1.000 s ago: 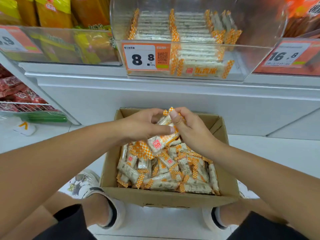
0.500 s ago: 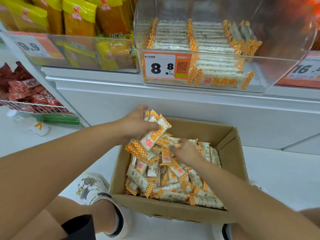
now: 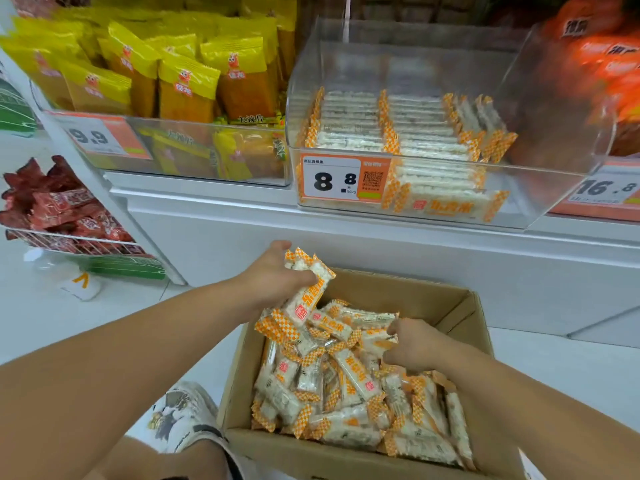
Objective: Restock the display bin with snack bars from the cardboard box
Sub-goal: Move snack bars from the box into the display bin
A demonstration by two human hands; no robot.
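Observation:
An open cardboard box (image 3: 460,306) sits on the floor between my feet, filled with several white snack bars (image 3: 349,379) with orange checkered ends. My left hand (image 3: 273,271) grips a bunch of these bars (image 3: 304,299) just above the box's back left corner. Inside the box, my right hand (image 3: 412,344) has its fingers curled round bars on top of the pile. Above, the clear display bin (image 3: 540,188) on the white shelf holds neat rows of the same bars on its left and middle; its right part shows bare.
A price tag reading 8.8 (image 3: 343,181) is on the bin's front. Yellow snack bags (image 3: 187,84) fill the bin to the left, orange packs (image 3: 609,64) the one to the right. A wire rack of red packets (image 3: 65,216) stands at far left. My shoe (image 3: 180,417) is beside the box.
My hands have separated: the left kept the bunch of bars, and the right dropped into the box onto the pile. The view tilted up, showing more of the shelf.

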